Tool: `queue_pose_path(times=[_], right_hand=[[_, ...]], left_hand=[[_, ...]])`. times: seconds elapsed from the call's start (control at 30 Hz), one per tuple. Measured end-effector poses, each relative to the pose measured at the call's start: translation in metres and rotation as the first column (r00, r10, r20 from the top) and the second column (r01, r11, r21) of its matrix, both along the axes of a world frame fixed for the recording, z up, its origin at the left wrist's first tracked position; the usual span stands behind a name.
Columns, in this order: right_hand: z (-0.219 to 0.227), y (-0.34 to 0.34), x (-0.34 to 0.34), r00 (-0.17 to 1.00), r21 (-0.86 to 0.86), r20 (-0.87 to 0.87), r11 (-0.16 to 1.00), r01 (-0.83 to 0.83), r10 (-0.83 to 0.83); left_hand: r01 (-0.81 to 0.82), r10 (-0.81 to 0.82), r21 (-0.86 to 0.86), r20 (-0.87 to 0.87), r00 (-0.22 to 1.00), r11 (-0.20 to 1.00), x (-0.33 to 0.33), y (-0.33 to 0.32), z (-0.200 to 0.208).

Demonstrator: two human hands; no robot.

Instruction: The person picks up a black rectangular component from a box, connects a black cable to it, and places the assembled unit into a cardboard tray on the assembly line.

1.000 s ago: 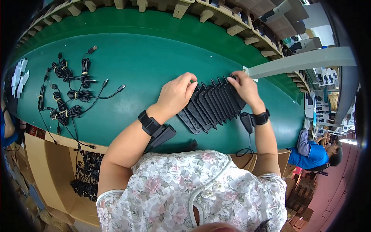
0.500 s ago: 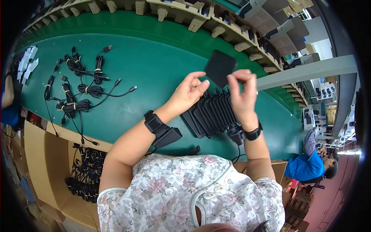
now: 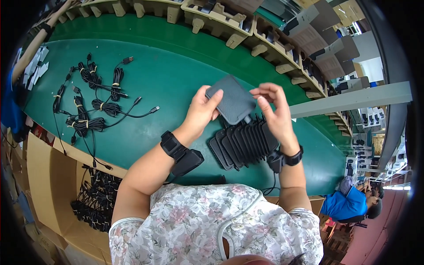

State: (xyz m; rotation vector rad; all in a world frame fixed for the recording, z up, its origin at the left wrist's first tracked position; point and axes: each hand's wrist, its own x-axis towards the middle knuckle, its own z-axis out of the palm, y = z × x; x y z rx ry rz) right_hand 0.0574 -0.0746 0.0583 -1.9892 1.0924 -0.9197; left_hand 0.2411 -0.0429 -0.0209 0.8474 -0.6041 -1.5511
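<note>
My left hand (image 3: 201, 109) grips a flat, square black pad (image 3: 230, 100) by its left corner, thumb on top. The pad has a finely textured face and a short stub at its lower corner. Just to its right is my right hand (image 3: 274, 110), thumb and fingers apart, with nothing visible between them. Below the pad, a row of similar black pads (image 3: 240, 143) stands stacked on edge on the green table (image 3: 163, 84). A black device is strapped to each of my wrists.
Several bundled black cables (image 3: 105, 106) lie on the left of the table. Brown moulded trays (image 3: 216, 17) line the far side. A grey metal bar (image 3: 353, 99) juts in from the right. An open carton (image 3: 51, 176) with cables stands lower left. Other people work at both sides.
The pad has come nearer and now shows its textured face. My right fingers have spread and come away from it. At the upper left, another person's arm now reaches toward the trays.
</note>
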Motion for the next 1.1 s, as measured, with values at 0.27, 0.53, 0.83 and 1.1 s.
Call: queue_pose_path(times=[0.27,0.53,0.83,1.1], right_hand=[[-0.003,-0.047,-0.004,0.911,0.462,-0.245,0.866,-0.192,0.333],[0.011,-0.127,-0.039,0.862,-0.617,-0.255,0.76,0.204,-0.438],[0.006,-0.275,-0.158,0.677,-0.543,-0.05,0.589,0.599,-0.734],[-0.038,-0.263,-0.15,0.131,-0.679,-0.618,0.61,0.408,-0.775]], left_hand=[[0.2,-0.183,-0.119,0.143,0.973,0.972,-0.006,0.007,-0.003],[0.153,0.443,-0.521,0.821,0.361,0.84,-0.01,0.009,-0.008],[0.406,0.317,-0.291,0.949,0.005,0.866,-0.008,0.02,-0.014],[0.378,0.335,-0.315,0.942,0.014,0.871,-0.009,0.022,-0.018]])
